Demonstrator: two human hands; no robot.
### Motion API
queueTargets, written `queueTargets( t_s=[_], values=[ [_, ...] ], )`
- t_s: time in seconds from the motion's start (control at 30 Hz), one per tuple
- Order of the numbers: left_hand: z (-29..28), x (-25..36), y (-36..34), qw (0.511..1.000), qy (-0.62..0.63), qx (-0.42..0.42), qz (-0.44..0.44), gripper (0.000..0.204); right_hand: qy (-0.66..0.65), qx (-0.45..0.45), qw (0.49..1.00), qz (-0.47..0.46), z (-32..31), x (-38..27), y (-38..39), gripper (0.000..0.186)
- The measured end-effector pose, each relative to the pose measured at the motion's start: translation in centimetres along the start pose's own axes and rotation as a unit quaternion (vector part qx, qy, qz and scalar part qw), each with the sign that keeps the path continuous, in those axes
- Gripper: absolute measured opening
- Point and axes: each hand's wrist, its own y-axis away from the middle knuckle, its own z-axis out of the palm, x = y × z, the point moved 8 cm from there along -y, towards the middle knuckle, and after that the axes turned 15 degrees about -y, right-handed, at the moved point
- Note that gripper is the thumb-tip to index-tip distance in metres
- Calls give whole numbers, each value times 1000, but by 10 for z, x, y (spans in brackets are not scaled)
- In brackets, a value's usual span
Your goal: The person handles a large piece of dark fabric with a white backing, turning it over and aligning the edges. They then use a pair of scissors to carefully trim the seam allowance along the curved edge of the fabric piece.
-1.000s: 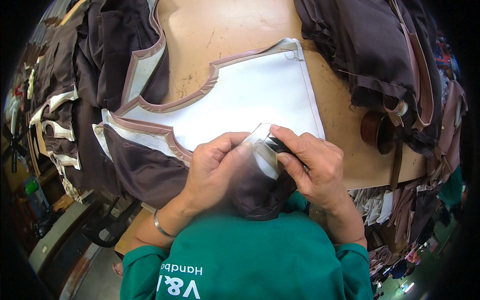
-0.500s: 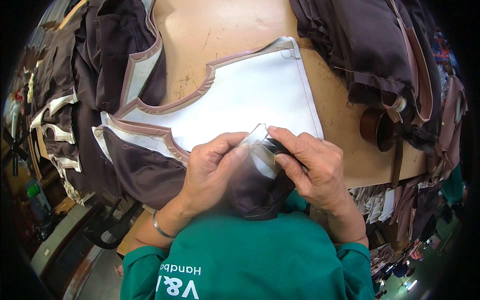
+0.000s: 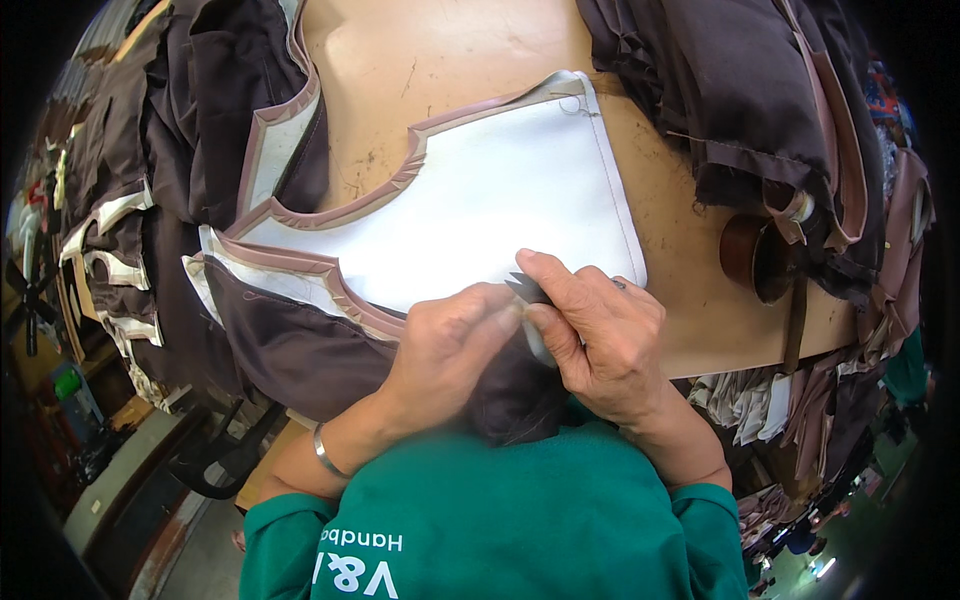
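Grasps a small pointed metal tool (image 3: 528, 289) in the right hand (image 3: 610, 345), with the dark tips showing past the bent forefinger and thumb. Pinches a dark fabric piece (image 3: 515, 395) in the left hand (image 3: 450, 345), thumb against fingers, right up beside the tool; cannot tell exactly which part of it, with the fingertips blurred and overlapping. Has that piece hanging below and between both hands, just in front of the green shirt (image 3: 520, 510). Wears a silver bracelet (image 3: 324, 450) on the left wrist.

Beyond the fingers, has a white panel (image 3: 500, 190) lying on the tan worktop (image 3: 450, 40), bordered by mauve trim (image 3: 450, 117) along the curved upper-left edge and stitched down the right side. Left of that, has dark cloth (image 3: 300, 325) near the left forearm and a dark fabric heap (image 3: 230, 120) farther up. To the right, has a dark fabric stack (image 3: 720, 70), with a brown ring-shaped object (image 3: 742, 260) just below and bunched pale fabric (image 3: 770, 410) past the worktop's near edge.
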Motion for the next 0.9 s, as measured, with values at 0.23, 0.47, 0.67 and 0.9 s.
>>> queueTargets(
  t_s=[0.23, 0.47, 0.67, 0.9],
  values=[
    [-9, -3, 2, 990, 127, 53, -35, 22, 9, -14, 1000, 18, -14, 0, 2, 36],
    [-9, -1, 2, 991, 120, 49, -36, 23, 63, -40, 997, 8, -11, -3, 4, 40],
    [-7, -4, 3, 989, 133, 49, -45, 23, -129, 25, 988, 80, -3, 20, 11, 36],
    [-8, -3, 3, 992, 106, 51, -38, 23, -8, -47, 997, 64, -3, 9, 7, 31]
  ],
)
